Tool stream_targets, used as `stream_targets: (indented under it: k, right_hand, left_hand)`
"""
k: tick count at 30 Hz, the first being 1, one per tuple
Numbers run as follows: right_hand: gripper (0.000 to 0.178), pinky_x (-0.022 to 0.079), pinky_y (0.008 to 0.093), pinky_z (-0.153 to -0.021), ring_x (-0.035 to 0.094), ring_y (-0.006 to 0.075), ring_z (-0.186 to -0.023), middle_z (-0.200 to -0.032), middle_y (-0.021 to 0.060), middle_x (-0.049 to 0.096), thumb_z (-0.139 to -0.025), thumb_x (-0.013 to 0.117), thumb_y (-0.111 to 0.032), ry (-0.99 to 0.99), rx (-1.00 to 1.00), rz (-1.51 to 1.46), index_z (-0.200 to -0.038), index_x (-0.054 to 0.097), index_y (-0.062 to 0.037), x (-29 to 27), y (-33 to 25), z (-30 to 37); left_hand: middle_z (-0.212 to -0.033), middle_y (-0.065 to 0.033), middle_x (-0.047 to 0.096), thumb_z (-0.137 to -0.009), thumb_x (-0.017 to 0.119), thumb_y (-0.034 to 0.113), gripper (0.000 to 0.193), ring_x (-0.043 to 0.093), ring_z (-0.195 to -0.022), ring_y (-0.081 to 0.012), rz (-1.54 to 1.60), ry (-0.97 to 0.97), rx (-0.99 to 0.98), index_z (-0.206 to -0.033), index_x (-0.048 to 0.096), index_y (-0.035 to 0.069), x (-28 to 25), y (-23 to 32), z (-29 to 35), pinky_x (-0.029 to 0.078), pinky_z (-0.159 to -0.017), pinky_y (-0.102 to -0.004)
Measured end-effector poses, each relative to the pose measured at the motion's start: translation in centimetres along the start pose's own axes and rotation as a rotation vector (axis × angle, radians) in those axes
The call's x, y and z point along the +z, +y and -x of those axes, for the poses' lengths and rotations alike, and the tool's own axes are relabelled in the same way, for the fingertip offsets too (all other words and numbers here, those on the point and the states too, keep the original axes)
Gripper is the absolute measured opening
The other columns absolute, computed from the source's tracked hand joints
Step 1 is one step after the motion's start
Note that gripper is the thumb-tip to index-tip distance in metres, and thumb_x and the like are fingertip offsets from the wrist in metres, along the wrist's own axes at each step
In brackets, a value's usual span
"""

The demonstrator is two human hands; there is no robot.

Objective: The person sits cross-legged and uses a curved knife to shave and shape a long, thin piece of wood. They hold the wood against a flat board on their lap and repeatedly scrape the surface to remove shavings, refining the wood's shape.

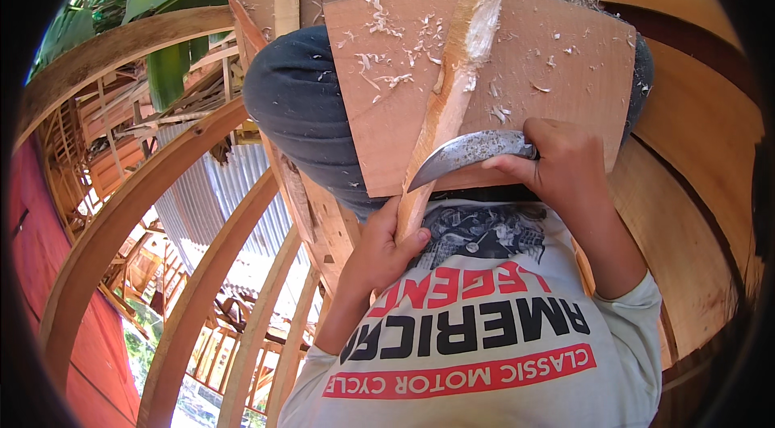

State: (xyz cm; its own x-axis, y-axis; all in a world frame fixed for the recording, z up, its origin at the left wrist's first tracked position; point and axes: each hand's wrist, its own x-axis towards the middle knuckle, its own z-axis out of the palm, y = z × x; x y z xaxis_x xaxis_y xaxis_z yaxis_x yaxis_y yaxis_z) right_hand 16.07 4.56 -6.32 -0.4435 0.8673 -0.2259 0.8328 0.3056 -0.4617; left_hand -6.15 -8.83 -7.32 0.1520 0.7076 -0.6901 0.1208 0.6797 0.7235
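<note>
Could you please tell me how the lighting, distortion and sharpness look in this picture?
In the head view: black fisheye rim; wooden ribs bow, though how much is lens I cannot tell; background below the corrugated sheet washed out by bright light; far end of the wooden stick brightly lit; curved knife and right hand reasonably sharp.

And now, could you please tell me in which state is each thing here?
Left hand: closed around the wooden strip's near end.
Right hand: closed, holding the knife.
Knife: blade bare, spotted, crossing over the strip; contact unclear.
Wooden strip: uneven, pale in places.
Board: across the lap, partly covered with shavings.
Shavings: loose, scattered, some curled.
</note>
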Motion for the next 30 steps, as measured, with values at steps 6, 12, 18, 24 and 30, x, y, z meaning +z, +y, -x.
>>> stream_targets:
  k: [6,12,18,24,30]
  right_hand:
    - [0.059,0.045,0.0369,-0.044,0.059,0.0279,-0.049,-0.055,0.0099,0.056,-0.065,0.067,-0.064,0.112,-0.077,0.056,-0.058,0.057,-0.0064,0.7,0.6,-1.2]
    - [0.062,0.044,0.0370,-0.043,0.060,0.0285,-0.048,-0.055,0.0114,0.058,-0.066,0.067,-0.065,0.139,0.072,0.180,-0.064,0.065,-0.0034,-0.4,1.8,-3.2]
    - [0.062,0.044,0.0363,-0.042,0.058,0.0278,-0.046,-0.052,0.0110,0.055,-0.066,0.067,-0.065,0.056,-0.023,0.071,-0.058,0.058,-0.0051,-0.6,-0.2,-1.0]
    - [0.058,0.041,0.0379,-0.047,0.055,0.0313,-0.051,-0.054,0.0123,0.050,-0.064,0.070,-0.060,-0.023,-0.030,0.006,-0.060,0.051,-0.0052,0.2,-1.2,-0.7]
    - [0.060,0.041,0.0367,-0.045,0.054,0.0300,-0.049,-0.052,0.0111,0.049,-0.062,0.070,-0.063,0.089,-0.129,0.067,-0.059,0.051,-0.0056,0.7,-0.4,-1.9]
  left_hand:
    - [-0.063,0.0031,0.038,-0.083,0.056,0.059,0.054,0.035,-0.051,-0.0047,0.197,-0.084,0.004,-0.083,0.043,0.006,-0.2,-1.0,-0.2,0.028,-0.043,-0.0209]
    - [-0.061,0.0037,0.037,-0.082,0.057,0.059,0.053,0.035,-0.049,-0.0047,0.306,-0.151,-0.069,-0.078,0.039,0.009,-0.3,-0.9,-0.4,0.028,-0.042,-0.0195]
    - [-0.061,0.0033,0.038,-0.080,0.060,0.059,0.055,0.034,-0.048,-0.0048,0.434,-0.178,-0.063,-0.079,0.038,0.008,-0.3,-2.1,-0.6,0.027,-0.041,-0.0192]
    - [-0.059,0.0022,0.039,-0.078,0.060,0.061,0.058,0.034,-0.046,-0.0051,0.519,-0.261,-0.082,-0.081,0.038,0.008,-0.7,-1.5,-0.8,0.026,-0.041,-0.0185]
    - [-0.059,0.0020,0.038,-0.077,0.059,0.062,0.059,0.033,-0.046,-0.0049,0.494,-0.264,-0.082,-0.084,0.038,0.007,-0.7,-1.6,-0.9,0.026,-0.041,-0.0186]
